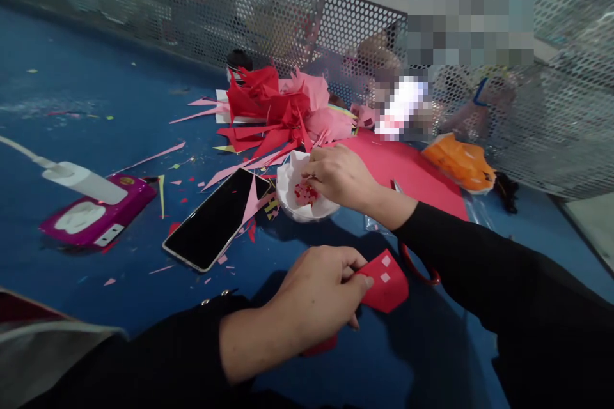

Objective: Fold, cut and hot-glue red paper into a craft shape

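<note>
My left hand (321, 294) pinches a folded piece of red paper (391, 294) between thumb and fingers. Two small pale pink squares lie on the paper's face. Farther up, my right hand (340, 176) reaches over a white paper-lined bowl (288, 185), its fingertips drawn together inside the rim. Small red and pink paper bits (306, 194) sit in the bowl. Whatever those fingertips hold, if anything, is too small or hidden to make out. Another red piece (320, 346) shows partly beneath my left hand.
Scissors (422, 268) with red handles lie under my right forearm. A phone (218, 217) and a purple device with a white plug (86, 182) are on the left. Red and pink paper scraps (283, 102) pile before a perforated metal screen (192, 6). An orange packet (458, 163) lies right.
</note>
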Demonstrator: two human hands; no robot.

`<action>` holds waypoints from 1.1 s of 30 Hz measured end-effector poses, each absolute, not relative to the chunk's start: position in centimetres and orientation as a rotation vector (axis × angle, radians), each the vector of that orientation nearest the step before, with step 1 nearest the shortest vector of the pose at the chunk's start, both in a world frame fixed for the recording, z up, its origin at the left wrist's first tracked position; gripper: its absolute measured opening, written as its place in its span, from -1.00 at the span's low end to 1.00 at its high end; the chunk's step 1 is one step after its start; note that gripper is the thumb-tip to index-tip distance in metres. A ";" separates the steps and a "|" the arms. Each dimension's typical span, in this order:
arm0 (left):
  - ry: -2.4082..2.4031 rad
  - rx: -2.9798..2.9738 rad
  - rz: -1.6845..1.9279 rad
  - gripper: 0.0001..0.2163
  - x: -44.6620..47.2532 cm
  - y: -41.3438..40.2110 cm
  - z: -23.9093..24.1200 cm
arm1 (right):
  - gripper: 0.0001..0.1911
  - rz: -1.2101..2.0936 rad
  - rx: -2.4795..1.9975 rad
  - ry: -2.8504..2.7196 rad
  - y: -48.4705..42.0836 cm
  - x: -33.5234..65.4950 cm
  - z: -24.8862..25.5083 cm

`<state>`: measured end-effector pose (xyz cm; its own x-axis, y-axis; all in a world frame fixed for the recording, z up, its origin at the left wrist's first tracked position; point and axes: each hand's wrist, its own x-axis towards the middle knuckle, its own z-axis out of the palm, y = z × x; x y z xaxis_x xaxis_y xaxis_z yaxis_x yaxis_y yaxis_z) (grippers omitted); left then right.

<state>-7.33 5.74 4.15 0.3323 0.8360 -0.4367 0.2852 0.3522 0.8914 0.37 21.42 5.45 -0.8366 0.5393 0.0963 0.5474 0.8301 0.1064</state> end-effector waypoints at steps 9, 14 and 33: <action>1.213 1.221 0.533 -0.84 -7.4 5.6 3.7 | -0.80 -0.158 -0.850 -2.991 21.7 -0.4 5.3; 1.208 1.232 0.531 -0.83 -7.4 5.6 3.6 | -0.77 -0.169 -0.839 -3.006 21.6 -0.5 5.4; 1.188 1.228 0.555 -0.81 -7.6 6.0 3.6 | -0.90 0.352 -1.025 -2.656 21.6 1.2 6.4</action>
